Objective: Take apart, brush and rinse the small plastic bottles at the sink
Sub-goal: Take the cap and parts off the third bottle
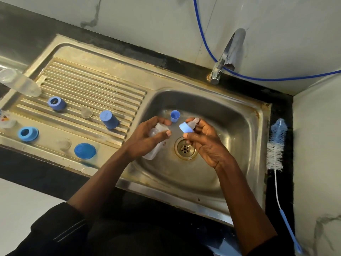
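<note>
Over the sink basin (230, 137), my left hand (145, 139) grips a small clear plastic bottle (154, 150), its open neck pointing up and to the right. My right hand (203, 139) pinches a blue screw ring with a clear teat (188, 126), held apart from the bottle. A small blue cap (175, 116) stands in the basin behind my hands. The bottle brush (276, 145), with blue and white bristles, lies on the dark counter right of the sink.
On the ribbed drainboard (96, 84) lie several blue caps and rings (108, 119) (56, 103) (28, 133) (84, 150), clear teats (86, 113) and a clear bottle (20, 83) at far left. The tap (228, 56) with a blue hose (203, 39) stands behind the basin. The drain (185, 148) is open.
</note>
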